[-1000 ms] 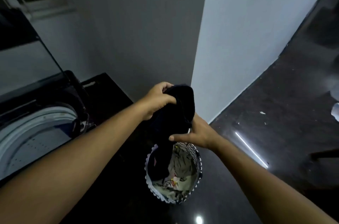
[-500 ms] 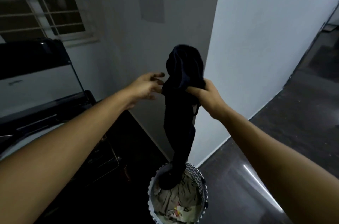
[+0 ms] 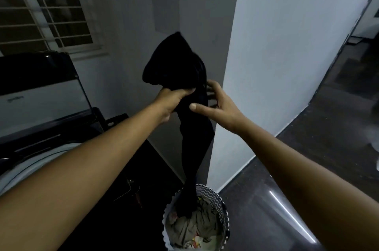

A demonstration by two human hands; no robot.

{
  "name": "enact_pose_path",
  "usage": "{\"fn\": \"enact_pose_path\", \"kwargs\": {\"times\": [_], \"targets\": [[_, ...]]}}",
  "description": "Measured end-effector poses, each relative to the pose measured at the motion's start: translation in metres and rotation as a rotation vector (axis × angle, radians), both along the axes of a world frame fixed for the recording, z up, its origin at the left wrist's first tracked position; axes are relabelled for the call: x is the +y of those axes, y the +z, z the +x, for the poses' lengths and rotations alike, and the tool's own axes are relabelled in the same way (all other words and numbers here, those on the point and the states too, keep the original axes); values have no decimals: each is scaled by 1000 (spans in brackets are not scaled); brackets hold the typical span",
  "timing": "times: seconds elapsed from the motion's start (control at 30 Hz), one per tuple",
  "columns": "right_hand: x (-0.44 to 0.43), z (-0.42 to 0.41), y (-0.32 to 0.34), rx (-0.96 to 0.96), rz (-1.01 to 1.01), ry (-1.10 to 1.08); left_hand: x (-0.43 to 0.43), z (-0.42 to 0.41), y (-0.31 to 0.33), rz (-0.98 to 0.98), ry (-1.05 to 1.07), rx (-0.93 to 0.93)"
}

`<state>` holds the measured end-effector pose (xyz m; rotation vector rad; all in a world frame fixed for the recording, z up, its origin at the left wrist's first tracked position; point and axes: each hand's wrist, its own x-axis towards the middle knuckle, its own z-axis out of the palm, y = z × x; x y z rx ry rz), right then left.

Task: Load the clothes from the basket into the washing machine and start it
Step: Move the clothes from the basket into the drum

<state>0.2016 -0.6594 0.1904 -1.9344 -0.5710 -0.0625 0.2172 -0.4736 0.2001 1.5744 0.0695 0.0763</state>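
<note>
A long black garment (image 3: 176,68) is bunched up at chest height, and its tail hangs down into the laundry basket (image 3: 214,195) on the floor. My left hand (image 3: 171,100) grips the bunch from the left. My right hand (image 3: 220,106) holds the cloth from the right, with the thumb on the front and the fingers curved behind. Crumpled pale clothes (image 3: 191,228) lie in the basket. At the left stands the top-load washing machine (image 3: 30,158) with its lid (image 3: 39,84) raised and the white drum rim showing.
A white wall corner (image 3: 256,86) stands right behind the garment. A barred window (image 3: 41,8) is above the machine. The dark glossy floor (image 3: 307,168) runs off to the right. A wire hanger (image 3: 128,191) lies on the dark floor between the machine and the basket.
The garment is pulled a little higher out of the basket. My left hand, open half a second ago, now grips the bunch. My right hand has loosened and shifted its hold lower.
</note>
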Motion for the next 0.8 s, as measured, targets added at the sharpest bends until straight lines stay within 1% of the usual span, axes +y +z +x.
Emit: {"fn": "enact_pose_path", "kwargs": {"times": [0.1,0.2,0.37,0.47,0.53,0.6,0.73,0.8], "targets": [[-3,4,-44,126,-87,-33,-4,0,20,-171,-26,-35],[1,11,-77,188,-189,-138,-4,0,37,-322,-53,-40],[3,19,-103,468,-106,-170,6,-3,49,-511,-45,-17],[3,19,-115,531,-123,-161,24,-7,55,-609,-16,-23],[6,16,-117,589,-70,-161,40,-9,56,-641,19,-23],[14,12,-112,632,15,-188,59,-10,51,-632,73,-2],[39,20,-93,665,213,-345,104,-13,28,-578,154,92],[52,28,-77,657,297,-368,124,-16,15,-542,166,157]]}}
